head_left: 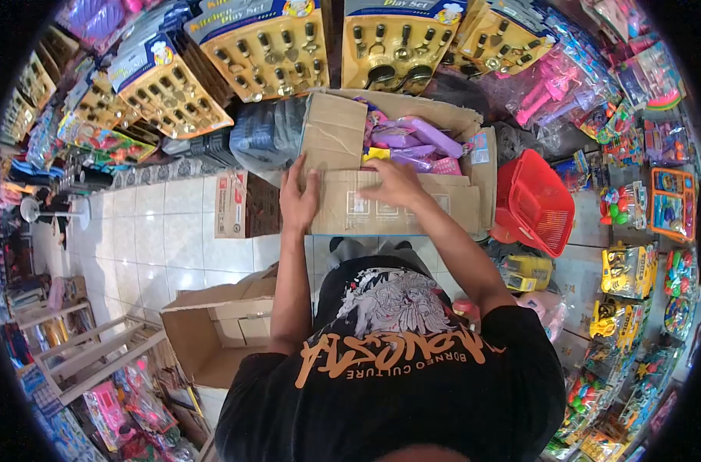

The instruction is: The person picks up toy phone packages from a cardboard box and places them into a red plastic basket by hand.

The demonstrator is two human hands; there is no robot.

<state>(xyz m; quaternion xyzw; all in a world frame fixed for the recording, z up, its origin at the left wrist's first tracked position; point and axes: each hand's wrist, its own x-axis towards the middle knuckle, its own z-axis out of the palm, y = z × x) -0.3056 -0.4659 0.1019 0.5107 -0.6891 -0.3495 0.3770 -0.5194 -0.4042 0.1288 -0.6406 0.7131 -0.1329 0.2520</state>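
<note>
An open cardboard box (335, 217) stands in front of me, with purple and pink packaged items (423, 138) and a small yellow piece (376, 154) inside. My left hand (299, 196) rests at the box's left front corner, its fingers apart and pointing up along the side. Over the front flap reaches my right hand (394, 183), fingers spread toward the inside of the box near the yellow piece. Neither hand has anything visible in its grasp.
Right of the box is a red plastic basket (537, 202). A smaller carton (246, 204) stands at the left, and an open empty box (204, 339) sits lower left. Kitchen play sets (269, 54) hang at the back; packaged toys (627, 271) line the right.
</note>
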